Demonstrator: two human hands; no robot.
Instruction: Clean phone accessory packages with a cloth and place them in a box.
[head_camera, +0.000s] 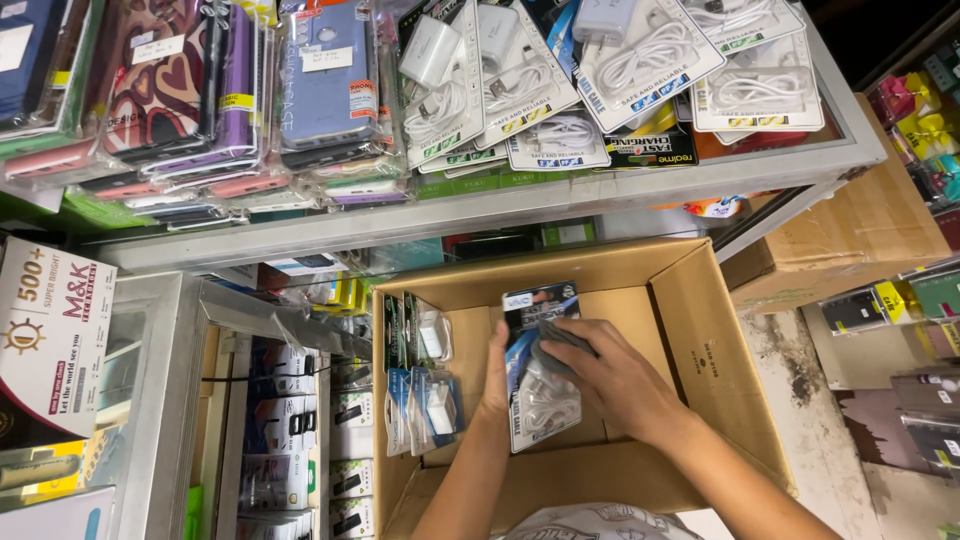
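Inside open brown cardboard box (700, 330), right hand (615, 375) fingers curled gripping clear plastic charger packet (540, 385), left hand (495, 375) flat against packet's left edge, more charger packets (425, 375) stacked left.

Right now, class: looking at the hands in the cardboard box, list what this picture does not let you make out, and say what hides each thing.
Head view only:
- Packets under both hands: how many are stacked, hidden by the right hand and the top packet.
- Left hand: its fingers and grip, hidden behind the stack.
- Cardboard box: its near wall, partly covered by the forearms and clothing.
- Standing packets at the box's left: their contents, too small and glary.
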